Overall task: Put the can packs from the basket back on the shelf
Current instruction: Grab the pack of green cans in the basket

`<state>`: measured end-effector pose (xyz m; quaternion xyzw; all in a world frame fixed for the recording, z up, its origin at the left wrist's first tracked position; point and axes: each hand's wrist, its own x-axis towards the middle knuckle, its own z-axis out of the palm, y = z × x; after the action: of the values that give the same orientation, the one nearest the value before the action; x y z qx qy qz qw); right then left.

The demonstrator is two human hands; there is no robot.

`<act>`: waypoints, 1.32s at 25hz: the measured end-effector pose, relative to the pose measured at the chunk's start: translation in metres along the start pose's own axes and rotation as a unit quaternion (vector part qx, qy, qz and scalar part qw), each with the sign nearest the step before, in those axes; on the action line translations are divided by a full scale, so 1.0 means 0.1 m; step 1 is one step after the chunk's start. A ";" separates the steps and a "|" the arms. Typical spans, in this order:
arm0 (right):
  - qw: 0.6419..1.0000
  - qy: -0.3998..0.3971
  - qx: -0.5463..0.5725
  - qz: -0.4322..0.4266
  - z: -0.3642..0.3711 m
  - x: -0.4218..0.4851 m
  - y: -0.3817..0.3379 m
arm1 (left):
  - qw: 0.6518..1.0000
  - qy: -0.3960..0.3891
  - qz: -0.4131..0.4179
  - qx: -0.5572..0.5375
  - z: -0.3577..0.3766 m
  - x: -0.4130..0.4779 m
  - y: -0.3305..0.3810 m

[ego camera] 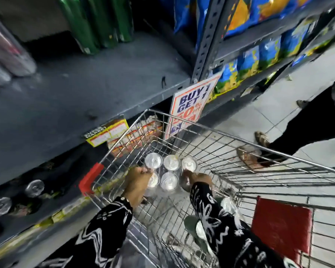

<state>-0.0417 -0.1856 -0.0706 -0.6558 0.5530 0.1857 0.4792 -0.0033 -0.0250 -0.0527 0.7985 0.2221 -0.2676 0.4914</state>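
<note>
Item: can pack (169,172), 6 silver-topped cans in clear wrap, 3 by 2, standing upright on the floor of the wire basket (230,151), toward its far left corner. Long axis running left to right across the view, roughly parallel to the shelf edge.

Left hand (136,185): down inside the basket at the pack's near-left corner, fingers curled over the rim of the near-left can and touching the far-left one. Contact plain; grip closed or only resting, not possible to tell through the blur.

Right hand (196,177): at the pack's right end, fingertips against the near-right can, partly closed. Firm hold or mere touch, not possible to tell.

Position: pack between the 2 hands, one at each short end; both equally near, neither reaching. Judged to be the start of a 2-handed lift.

Destination: shelf (85,89), grey, to the left of and above the basket, with wide bare surface toward its front. Green packs (97,22) at the back, wrapped pale cans (8,53) at far left.

Edges to mind: basket's left rim with red corner guard (90,179) lying between pack and shelf; shelf lip with yellow price label (107,133); promotional sign (191,105) hanging just past the basket's far rim. Probable path up first, clear of the wire, then left over the lip.

Other: cans (34,187) on the lower tier, under the shelf; a bystander's feet (261,139) beyond the basket, well apart.
</note>
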 end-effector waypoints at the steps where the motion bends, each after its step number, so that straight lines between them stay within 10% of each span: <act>1: 0.999 0.012 0.032 -0.040 -0.08 -0.18 -0.10 | 0.999 0.013 0.032 0.001 -0.12 -0.16 0.10; 10: 0.836 0.026 0.239 -0.493 -0.68 -2.28 -1.41 | 0.919 0.141 0.298 -0.217 -1.60 -1.38 1.37; 25: 0.857 -0.205 0.130 -0.455 1.59 -2.71 -2.35 | 0.893 0.344 0.174 -0.232 -3.62 -0.31 1.19; 33: 0.848 -0.147 0.174 -0.479 1.07 -2.10 -1.73 | 0.778 0.432 0.275 -0.365 -2.18 -0.41 0.80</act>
<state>0.0777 0.0060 0.1147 -0.7103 0.1161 -0.0718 0.6905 0.0611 0.1347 0.1085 0.6182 0.2633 0.3526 0.6514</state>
